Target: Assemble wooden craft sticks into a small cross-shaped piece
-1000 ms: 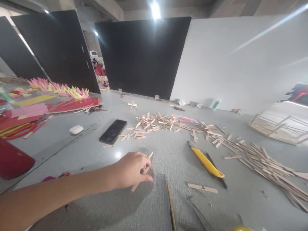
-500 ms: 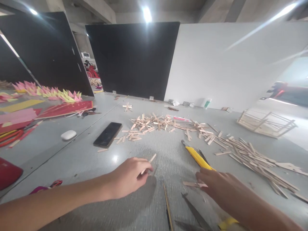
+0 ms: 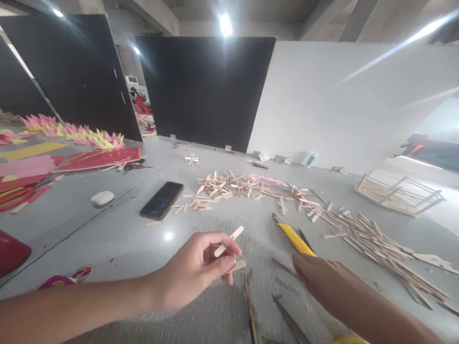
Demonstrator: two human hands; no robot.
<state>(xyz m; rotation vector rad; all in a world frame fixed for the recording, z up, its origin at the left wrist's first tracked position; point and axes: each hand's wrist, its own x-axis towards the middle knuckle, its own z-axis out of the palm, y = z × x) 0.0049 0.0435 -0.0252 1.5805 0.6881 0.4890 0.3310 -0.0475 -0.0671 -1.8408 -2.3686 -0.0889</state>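
Note:
Pinched in the fingers of my left hand (image 3: pixel 210 258) is a short wooden stick (image 3: pixel 229 241), slanting up to the right. A second stick (image 3: pixel 238 265) pokes out below the thumb of that hand. My right hand (image 3: pixel 322 274) is low over the table, beside the lower end of a yellow utility knife (image 3: pixel 296 239). Its fingers are mostly hidden under the back of the hand, and a thin stick (image 3: pixel 284 266) lies by its fingertips. Between the hands, a long dark-edged strip (image 3: pixel 250 310) lies near the front.
A phone (image 3: pixel 162 199) and a white case (image 3: pixel 103 198) lie left. Piles of wooden pieces (image 3: pixel 229 186) and sticks (image 3: pixel 380 243) spread across the back and right. A stick frame (image 3: pixel 398 193) stands far right. A pointed metal tool (image 3: pixel 289 317) lies in front.
My left hand has turned and risen slightly, showing two sticks more plainly. The flat stick at my right fingertips now shows as a thin edge. The view has shifted slightly.

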